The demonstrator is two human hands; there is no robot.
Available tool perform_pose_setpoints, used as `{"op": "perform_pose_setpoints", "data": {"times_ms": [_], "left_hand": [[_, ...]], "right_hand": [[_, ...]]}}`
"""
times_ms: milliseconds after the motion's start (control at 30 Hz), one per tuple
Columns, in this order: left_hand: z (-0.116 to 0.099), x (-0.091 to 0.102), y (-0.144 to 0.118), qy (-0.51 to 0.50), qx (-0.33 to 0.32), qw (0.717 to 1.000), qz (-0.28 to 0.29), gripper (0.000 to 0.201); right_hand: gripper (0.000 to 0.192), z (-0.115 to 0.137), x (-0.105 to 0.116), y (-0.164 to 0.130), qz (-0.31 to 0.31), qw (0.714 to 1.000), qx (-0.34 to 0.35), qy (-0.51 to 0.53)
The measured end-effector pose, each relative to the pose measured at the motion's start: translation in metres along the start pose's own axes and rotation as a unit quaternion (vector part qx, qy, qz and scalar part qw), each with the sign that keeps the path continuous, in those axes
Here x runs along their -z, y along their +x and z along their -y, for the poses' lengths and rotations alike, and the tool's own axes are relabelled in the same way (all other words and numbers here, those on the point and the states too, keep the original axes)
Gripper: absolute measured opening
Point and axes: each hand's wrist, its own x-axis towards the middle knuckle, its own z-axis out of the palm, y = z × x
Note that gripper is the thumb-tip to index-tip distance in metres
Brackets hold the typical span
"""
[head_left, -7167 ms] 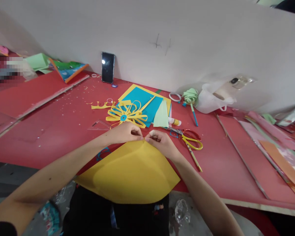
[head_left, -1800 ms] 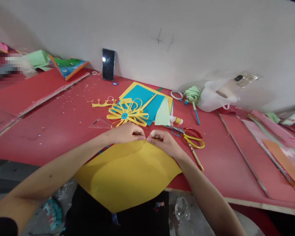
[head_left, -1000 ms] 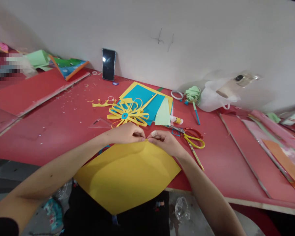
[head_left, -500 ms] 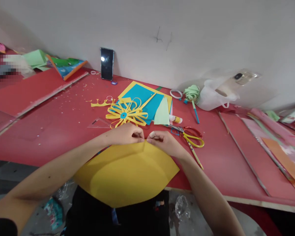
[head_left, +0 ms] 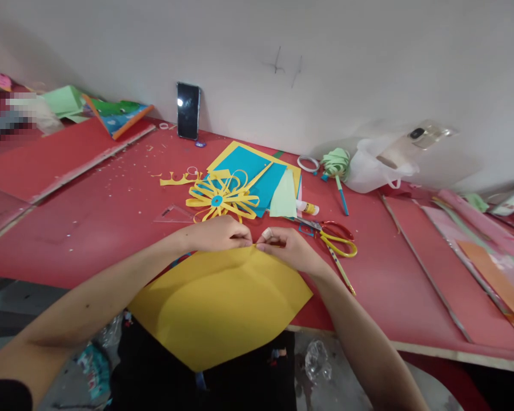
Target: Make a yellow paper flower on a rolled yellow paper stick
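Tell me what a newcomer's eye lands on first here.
The big yellow sheet at the near edge of the red table, its far corner pinched between the left hand and the right hand. Just beyond the hands lies a yellow paper flower on blue paper, with scissors to the right.

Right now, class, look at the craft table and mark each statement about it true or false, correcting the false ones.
1. Both hands pinch the far corner of the yellow sheet. True: left hand and right hand meet there.
2. The scissors lie in the right hand. False: they rest on the red table, beside that hand.
3. A phone leans against the wall. True.
4. The yellow paper flower has a green centre. False: its centre is blue.
5. The glue stick stands upright. False: it lies on its side.
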Motion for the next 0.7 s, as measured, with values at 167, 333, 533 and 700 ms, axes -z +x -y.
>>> {"op": "perform_pose_setpoints", "data": {"times_ms": [167,333,533,700], "left_hand": [[-0.0007,0.0002,-0.0004,0.012,-0.004,1.0,-0.008,0.018],[0.0012,-0.0002,0.0002,0.003,0.004,1.0,-0.013,0.016],[0.0006,-0.0016,0.0006,-0.027,0.023,0.999,-0.008,0.02],[-0.0006,-0.0022,0.0014,-0.002,0.014,1.0,-0.002,0.022]], "right_hand": [[0.02,-0.0006,0.0006,-0.0004,0.009,1.0,-0.016,-0.014],[0.022,0.0044,-0.0002,-0.0022,0.005,1.0,0.0,-0.013],[0.023,0.0052,-0.0011,-0.0028,0.0,1.0,0.007,0.019],[0.02,0.0035,-0.0028,-0.0024,-0.004,0.999,0.005,0.033]]}}
